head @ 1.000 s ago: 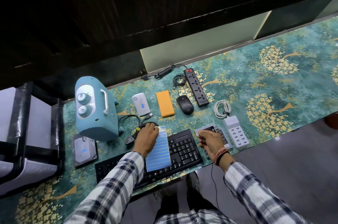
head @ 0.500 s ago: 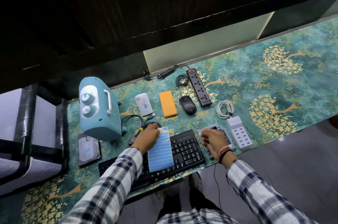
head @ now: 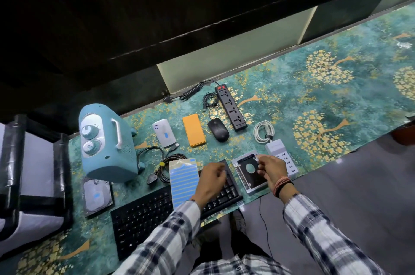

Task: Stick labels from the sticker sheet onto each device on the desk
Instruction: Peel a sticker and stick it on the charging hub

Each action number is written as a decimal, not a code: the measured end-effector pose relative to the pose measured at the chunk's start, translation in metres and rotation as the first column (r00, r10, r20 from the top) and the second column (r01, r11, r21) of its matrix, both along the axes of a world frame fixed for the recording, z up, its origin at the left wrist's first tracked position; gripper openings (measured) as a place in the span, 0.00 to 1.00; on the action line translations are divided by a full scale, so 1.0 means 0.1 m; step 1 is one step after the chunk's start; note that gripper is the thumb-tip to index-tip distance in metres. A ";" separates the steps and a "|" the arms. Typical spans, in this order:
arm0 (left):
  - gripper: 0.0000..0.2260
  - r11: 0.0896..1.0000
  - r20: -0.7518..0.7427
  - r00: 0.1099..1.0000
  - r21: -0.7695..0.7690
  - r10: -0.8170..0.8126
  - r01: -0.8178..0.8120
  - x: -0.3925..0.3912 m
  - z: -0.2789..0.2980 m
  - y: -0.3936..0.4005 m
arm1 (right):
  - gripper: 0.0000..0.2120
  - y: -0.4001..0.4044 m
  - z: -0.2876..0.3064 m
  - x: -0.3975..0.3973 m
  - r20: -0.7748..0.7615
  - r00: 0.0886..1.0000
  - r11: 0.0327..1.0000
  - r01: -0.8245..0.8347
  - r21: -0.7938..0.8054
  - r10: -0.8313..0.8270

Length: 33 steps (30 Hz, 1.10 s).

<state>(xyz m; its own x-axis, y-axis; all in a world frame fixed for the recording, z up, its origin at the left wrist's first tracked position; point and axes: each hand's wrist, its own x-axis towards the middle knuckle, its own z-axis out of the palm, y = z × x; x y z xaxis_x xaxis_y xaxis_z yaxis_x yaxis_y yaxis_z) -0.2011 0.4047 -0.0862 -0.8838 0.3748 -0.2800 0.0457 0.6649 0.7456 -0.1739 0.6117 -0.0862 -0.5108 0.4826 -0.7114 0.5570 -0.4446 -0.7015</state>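
The blue-striped sticker sheet lies across the black keyboard, its top rows peeled bare. My left hand hovers just right of the sheet over the keyboard's right end with its fingers curled; whether it holds a label is hidden. My right hand pinches the right edge of the silver drive caddy. The hard drive and the white pocket device each carry a small blue label. The teal radio, orange power bank, mouse, power strip and white USB charger show none.
Coiled black cables lie between the radio and the sheet, and a white cable coil lies above the charger. A grey and black chair stands at the left. The green patterned desk mat stretches to the right. The desk's front edge runs under the keyboard.
My left hand has left the top of the sticker sheet and moved right, towards the caddy. My right hand has lifted its fingers to the caddy's upper right edge.
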 end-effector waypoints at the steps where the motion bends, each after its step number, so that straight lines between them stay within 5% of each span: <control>1: 0.05 0.999 0.037 0.999 0.023 -0.024 0.023 0.04 -0.03 0.19 | 0.05 0.11 -0.01 0.03 0.007 1.000 1.000 0.017 0.025 -0.017; 6: 0.05 0.993 0.218 0.975 0.114 -0.036 0.011 0.13 -0.07 0.92 | 0.04 0.51 -0.08 0.17 0.090 0.994 0.950 0.023 0.312 -0.053; 10: 0.05 0.991 0.364 0.931 0.131 -0.022 -0.028 0.16 -0.03 1.39 | 0.07 0.81 -0.15 0.25 0.238 0.970 0.879 -0.160 0.450 0.055; 17: 0.01 0.992 0.452 0.889 0.061 0.073 -0.112 0.21 -0.15 1.83 | 0.21 1.00 -0.17 0.29 0.296 0.928 0.869 -0.331 0.367 0.228; 19: 0.08 0.986 0.490 0.866 0.063 0.105 -0.155 0.21 -0.10 1.90 | 0.21 1.01 -0.13 0.26 0.306 0.922 0.885 -0.335 0.323 0.238; 22: 0.15 0.973 0.542 0.826 0.065 0.153 -0.223 0.22 -0.05 2.00 | 0.24 1.04 -0.08 0.21 0.300 0.935 0.937 -0.262 0.233 0.187; 26: 0.12 0.934 0.605 0.758 0.060 0.245 -0.351 0.18 -0.08 2.00 | 0.41 1.17 -0.17 0.21 0.265 0.958 0.989 -0.130 0.071 0.107; 27: 0.08 0.918 0.631 0.734 0.084 0.251 -0.387 0.18 -0.08 1.99 | 0.40 1.20 -0.18 0.21 0.256 0.961 0.991 -0.123 0.053 0.105; 30: 0.22 0.883 0.703 0.670 0.129 0.240 -0.452 0.15 -0.33 1.98 | 0.37 1.22 -0.12 0.18 0.268 0.959 0.994 -0.104 0.020 0.095; 33: 0.15 0.866 0.704 0.674 0.174 0.224 -0.469 0.12 -0.23 1.97 | 0.41 1.25 -0.16 0.18 0.274 0.957 0.994 -0.107 0.024 0.097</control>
<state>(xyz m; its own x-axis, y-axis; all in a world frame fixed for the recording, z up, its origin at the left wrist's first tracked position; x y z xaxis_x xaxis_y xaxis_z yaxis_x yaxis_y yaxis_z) -0.1887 0.6017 -0.1087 -0.6124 0.2518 -0.7494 -0.7062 0.2517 0.6617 -0.1562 0.7372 -0.1019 -0.3487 0.4672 -0.8125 0.7699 -0.3515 -0.5326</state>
